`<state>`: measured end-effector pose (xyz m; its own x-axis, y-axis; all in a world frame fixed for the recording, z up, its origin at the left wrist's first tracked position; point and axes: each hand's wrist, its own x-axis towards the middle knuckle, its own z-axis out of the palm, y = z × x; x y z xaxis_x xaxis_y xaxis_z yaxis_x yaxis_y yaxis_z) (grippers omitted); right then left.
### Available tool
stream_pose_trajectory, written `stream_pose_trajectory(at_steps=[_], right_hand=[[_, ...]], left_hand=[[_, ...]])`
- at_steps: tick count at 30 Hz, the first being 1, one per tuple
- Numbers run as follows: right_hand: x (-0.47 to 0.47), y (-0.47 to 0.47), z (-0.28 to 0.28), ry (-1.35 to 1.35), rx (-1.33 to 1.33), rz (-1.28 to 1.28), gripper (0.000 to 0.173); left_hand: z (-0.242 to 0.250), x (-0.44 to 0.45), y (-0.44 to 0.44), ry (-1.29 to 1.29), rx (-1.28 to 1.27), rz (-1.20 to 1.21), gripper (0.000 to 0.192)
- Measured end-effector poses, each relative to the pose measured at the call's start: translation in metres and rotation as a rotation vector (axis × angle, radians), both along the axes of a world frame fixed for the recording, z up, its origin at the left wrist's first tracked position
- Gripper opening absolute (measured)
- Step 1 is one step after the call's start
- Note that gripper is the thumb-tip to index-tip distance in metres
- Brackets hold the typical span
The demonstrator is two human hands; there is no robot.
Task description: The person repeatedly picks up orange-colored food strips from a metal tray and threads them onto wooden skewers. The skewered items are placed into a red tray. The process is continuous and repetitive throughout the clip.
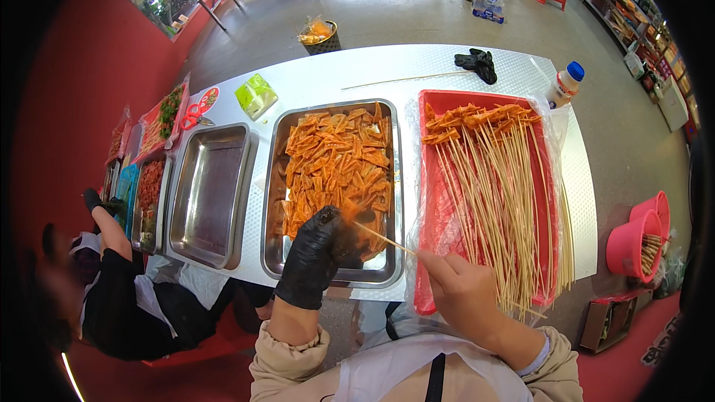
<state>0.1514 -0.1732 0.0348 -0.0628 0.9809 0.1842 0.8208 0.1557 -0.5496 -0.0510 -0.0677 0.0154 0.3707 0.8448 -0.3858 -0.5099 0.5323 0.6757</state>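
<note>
My left hand [318,254], in a black glove, grips a blurred orange food piece [351,211] over the near half of a steel tray [397,178]. Flat orange seasoned slices [338,164] fill much of that tray. Bare, my right hand [461,287] pinches a bamboo skewer [385,239] whose far end meets the piece in the glove; how deep it goes is hidden. To the right, a red plastic tray [425,190] lined with clear film holds many bamboo skewers [497,201], with orange slices [480,120] threaded on their far ends.
Left stand an empty steel tray [209,195], a tray of red minced food [152,184], red-handled scissors [192,118] and a green packet [256,96]. A black glove [477,65] and a bottle [565,85] lie toward the back. A co-worker [128,301] sits at left; pink buckets [634,245] stand at right.
</note>
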Motion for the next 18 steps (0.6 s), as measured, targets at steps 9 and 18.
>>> stream_pose_trajectory(at_steps=[9,18], right_hand=[[0.002,0.005,-0.011,0.845,-0.493,-0.089,0.013],[-0.004,-0.003,0.003,-0.100,0.136,0.005,0.014]], left_hand=[[-0.003,0.001,-0.003,0.003,0.002,-0.061,0.007],[-0.007,0.001,-0.002,-0.016,0.018,-0.121,0.004]])
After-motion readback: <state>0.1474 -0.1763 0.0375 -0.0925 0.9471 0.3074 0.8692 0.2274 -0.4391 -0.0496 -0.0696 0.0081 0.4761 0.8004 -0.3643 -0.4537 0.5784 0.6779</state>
